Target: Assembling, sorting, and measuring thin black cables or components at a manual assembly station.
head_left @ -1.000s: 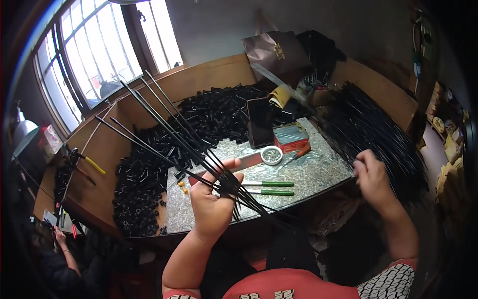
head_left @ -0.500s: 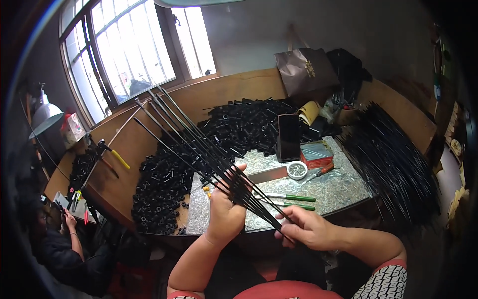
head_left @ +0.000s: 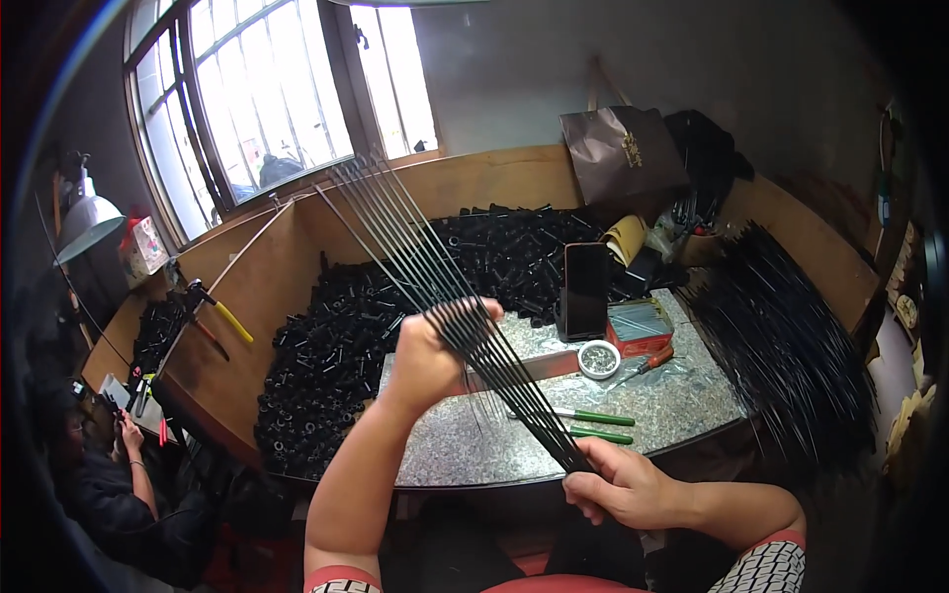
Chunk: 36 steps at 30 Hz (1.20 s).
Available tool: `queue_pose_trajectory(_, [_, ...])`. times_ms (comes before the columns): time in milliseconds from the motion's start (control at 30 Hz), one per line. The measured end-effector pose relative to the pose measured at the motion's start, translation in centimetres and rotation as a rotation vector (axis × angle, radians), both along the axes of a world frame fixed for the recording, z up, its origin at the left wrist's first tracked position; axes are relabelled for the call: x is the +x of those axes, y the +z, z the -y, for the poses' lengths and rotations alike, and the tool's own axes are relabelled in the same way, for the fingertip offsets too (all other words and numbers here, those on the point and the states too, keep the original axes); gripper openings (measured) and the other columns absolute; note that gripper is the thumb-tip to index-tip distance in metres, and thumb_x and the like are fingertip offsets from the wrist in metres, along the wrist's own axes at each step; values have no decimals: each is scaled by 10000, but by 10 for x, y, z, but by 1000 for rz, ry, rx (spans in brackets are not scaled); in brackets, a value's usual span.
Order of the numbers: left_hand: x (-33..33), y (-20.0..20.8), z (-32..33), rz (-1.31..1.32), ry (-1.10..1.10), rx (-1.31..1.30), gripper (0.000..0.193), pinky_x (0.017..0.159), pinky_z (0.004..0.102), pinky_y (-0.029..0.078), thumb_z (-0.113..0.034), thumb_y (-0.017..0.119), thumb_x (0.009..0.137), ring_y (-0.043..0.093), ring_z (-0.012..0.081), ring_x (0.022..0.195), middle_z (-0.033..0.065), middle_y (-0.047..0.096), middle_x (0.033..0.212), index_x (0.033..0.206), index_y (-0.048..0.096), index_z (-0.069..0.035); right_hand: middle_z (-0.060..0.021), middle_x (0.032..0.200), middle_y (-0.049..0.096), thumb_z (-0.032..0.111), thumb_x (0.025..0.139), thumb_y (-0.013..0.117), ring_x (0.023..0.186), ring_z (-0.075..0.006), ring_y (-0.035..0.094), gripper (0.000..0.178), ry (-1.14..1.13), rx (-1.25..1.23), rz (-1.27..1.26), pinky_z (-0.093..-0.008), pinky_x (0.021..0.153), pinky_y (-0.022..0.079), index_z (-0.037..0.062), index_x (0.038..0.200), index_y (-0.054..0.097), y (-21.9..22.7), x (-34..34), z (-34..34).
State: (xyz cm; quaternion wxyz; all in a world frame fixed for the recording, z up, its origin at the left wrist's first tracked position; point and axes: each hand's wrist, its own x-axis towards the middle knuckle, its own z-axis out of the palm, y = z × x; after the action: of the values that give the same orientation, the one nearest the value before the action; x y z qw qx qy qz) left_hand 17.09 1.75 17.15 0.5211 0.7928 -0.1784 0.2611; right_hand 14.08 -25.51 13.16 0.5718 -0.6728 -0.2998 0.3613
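Black thin rods (head_left: pixel 450 296) at centre, black tube pieces (head_left: pixel 336 366) heaped at centre left, speckled grey slab (head_left: pixel 682 400) lower centre, green-handled tools (head_left: pixel 598 425) on it, red flat box (head_left: pixel 641 341) right of centre, yellow-handled tool (head_left: pixel 229 318) at left, brown bag (head_left: pixel 621 153) upper right, black-and-white checked sleeve (head_left: pixel 766 571) lower right.

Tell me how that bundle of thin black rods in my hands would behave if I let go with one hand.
The thin black rods stay straight past the left hand, so probably stiff and light. They fan apart at the far end, so they would likely splay or slip loose if the right hand lets go.

Rods' (head_left: pixel 435 277) lower ends hidden inside right hand (head_left: pixel 628 486).
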Motion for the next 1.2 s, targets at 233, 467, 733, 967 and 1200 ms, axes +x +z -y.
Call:
queue_pose_trajectory(233, [30, -53, -29, 215, 45, 8, 288, 981, 336, 453, 37, 633, 831, 587, 237, 1142, 119, 659, 1145, 1114, 660, -13, -43, 810, 580, 177, 999, 421, 698, -105, 581, 216, -41, -88, -67, -253, 660, 508, 0, 1086, 509, -95, -2, -30])
queue_pose_trajectory(467, [-32, -114, -34, -76, -148, 446, 361, 1072, 427, 340, 34, 591, 824, 481, 317, 1265, 105, 602, 1248, 1173, 611, -54, -138, 800, 620, 232, 985, 465, 746, -260, 634, 250, 32, -146, 190, -359, 676, 492, 3, 907, 528, -217, -11, -30])
queue_pose_trajectory(733, [-69, -117, -28, -259, -135, 815, 772, 1120, 541, 190, -357, 802, 685, 129, 466, 1399, 128, 243, 1523, 1363, 469, -193, -207, 864, 606, 247, 977, 474, 853, -410, 597, 252, 72, -141, 415, -456, 731, 460, 4, 926, 516, -280, -3, -51])
queue_pose_trajectory(967, [-54, -156, -5, -128, -104, 792, 823, 1127, 522, 178, -533, 725, 721, 190, 434, 1397, 184, 283, 1497, 1389, 430, -151, -253, 1002, 607, 265, 964, 481, 970, -431, 573, 321, 67, -290, 421, -464, 860, 457, 0, 1132, 550, -300, 2, -62])
queue_pose_trajectory(1200, [-70, -165, 19, -120, 113, 973, 790, 1095, 460, 276, -546, 630, 793, 317, 382, 1354, 205, 369, 1437, 1383, 414, -66, -271, 1148, 558, 237, 920, 556, 1067, -431, 540, 390, 68, -309, 612, -466, 921, 435, -1, 1223, 498, -243, 2, -33])
